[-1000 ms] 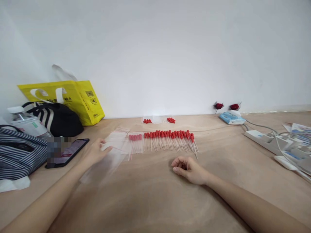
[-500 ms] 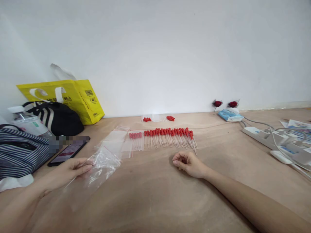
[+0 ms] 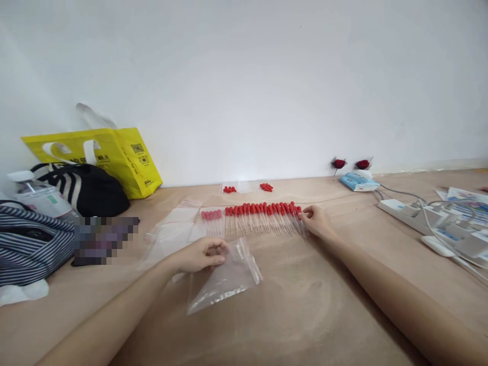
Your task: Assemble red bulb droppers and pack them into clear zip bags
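A clear zip bag [image 3: 232,279] hangs from my left hand [image 3: 204,255], which pinches it by an edge above the middle of the table. My right hand [image 3: 317,222] is at the right end of a row of red-tipped droppers [image 3: 263,216], its fingers closed on the end one. Left of the row, a clear bag of several red-tipped droppers [image 3: 212,222] lies flat. Flat clear bags [image 3: 168,236] with red zip lines are spread beside it. Farther back, near the wall, lie two small groups of red pieces [image 3: 267,187] on clear bags.
A yellow bag [image 3: 139,168], a black bag [image 3: 101,190], a bottle, a striped bag [image 3: 34,249] and a blurred phone are at the left. Blue tissues [image 3: 358,182], two dark red flowers, a power strip [image 3: 412,213] with cables and papers are at the right.
My left hand has moved right, away from the pile of bags, carrying one clear bag. My right hand has moved up and right to the row's end and closed on a dropper.
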Demonstrator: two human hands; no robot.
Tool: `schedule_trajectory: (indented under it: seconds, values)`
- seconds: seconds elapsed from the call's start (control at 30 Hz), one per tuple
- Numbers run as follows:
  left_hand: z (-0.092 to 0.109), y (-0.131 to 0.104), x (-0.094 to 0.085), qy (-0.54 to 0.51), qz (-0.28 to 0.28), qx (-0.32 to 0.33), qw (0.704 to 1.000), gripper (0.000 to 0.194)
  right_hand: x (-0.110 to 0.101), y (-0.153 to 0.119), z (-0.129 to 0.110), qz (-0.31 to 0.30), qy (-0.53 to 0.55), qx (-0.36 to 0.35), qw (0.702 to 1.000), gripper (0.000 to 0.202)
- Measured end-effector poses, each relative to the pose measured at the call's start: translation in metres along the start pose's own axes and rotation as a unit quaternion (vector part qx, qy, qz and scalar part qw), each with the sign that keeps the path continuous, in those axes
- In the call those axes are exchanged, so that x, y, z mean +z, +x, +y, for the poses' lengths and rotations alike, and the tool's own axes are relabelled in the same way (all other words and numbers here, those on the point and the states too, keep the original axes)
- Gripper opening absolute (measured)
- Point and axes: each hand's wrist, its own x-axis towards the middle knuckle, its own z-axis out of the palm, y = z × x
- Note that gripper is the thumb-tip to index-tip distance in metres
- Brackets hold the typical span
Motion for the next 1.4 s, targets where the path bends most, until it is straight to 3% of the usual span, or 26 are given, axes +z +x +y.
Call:
schedule_trajectory:
  seconds: [0.07, 0.17, 0.27, 0.43, 0.53, 0.6, 0.7, 0.83, 0.93, 1.07, 1.2, 1.4]
  values:
    - [0.001, 0.011, 0.007, 0.097, 0.105, 0.042, 0.989, 0.029, 0.002, 0.004, 0.003, -0.003, -0.014, 0.018, 1.000, 0.025]
    - [0.004, 0.015, 0.018, 0.242, 0.250, 0.091, 0.933, 0.031, 0.005, 0.009, 0.005, -0.012, -0.026, 0.041, 0.999, 0.028]
    - [-0.006, 0.003, 0.025, 0.289, 0.289, 0.067, 0.910, 0.029, 0.007, 0.014, 0.005, -0.030, -0.026, 0.058, 0.998, 0.028]
    - [-0.050, -0.028, 0.011, 0.350, 0.272, 0.026, 0.896, 0.040, 0.011, 0.016, 0.004, -0.057, -0.009, 0.088, 0.994, 0.029]
    - [-0.058, -0.036, -0.005, 0.386, 0.266, 0.053, 0.882, 0.044, 0.012, 0.016, 0.004, -0.064, 0.021, 0.109, 0.992, 0.030]
    - [-0.048, -0.034, -0.008, 0.391, 0.275, 0.081, 0.875, 0.040, 0.012, 0.016, 0.004, -0.064, 0.054, 0.123, 0.989, 0.030]
    - [-0.020, -0.022, 0.008, 0.360, 0.251, 0.087, 0.894, 0.040, 0.012, 0.016, 0.004, -0.057, 0.124, 0.145, 0.980, 0.030]
    - [0.013, -0.005, 0.045, 0.346, 0.122, 0.072, 0.927, 0.053, 0.009, 0.014, 0.001, -0.057, 0.251, 0.153, 0.954, 0.026]
    - [0.025, -0.003, 0.054, 0.336, 0.057, 0.063, 0.938, 0.060, 0.004, 0.006, -0.005, -0.077, 0.331, 0.133, 0.931, 0.029]
    - [0.030, -0.012, 0.042, 0.304, -0.016, 0.099, 0.947, 0.056, -0.004, -0.019, -0.022, -0.129, 0.446, 0.094, 0.881, 0.034]
    - [0.027, -0.017, 0.040, 0.281, 0.019, 0.093, 0.955, 0.053, -0.005, -0.051, -0.039, -0.150, 0.554, 0.062, 0.817, 0.043]
    - [0.013, -0.011, 0.055, 0.309, 0.032, 0.101, 0.945, 0.060, 0.007, -0.082, -0.035, -0.150, 0.568, 0.080, 0.806, 0.035]
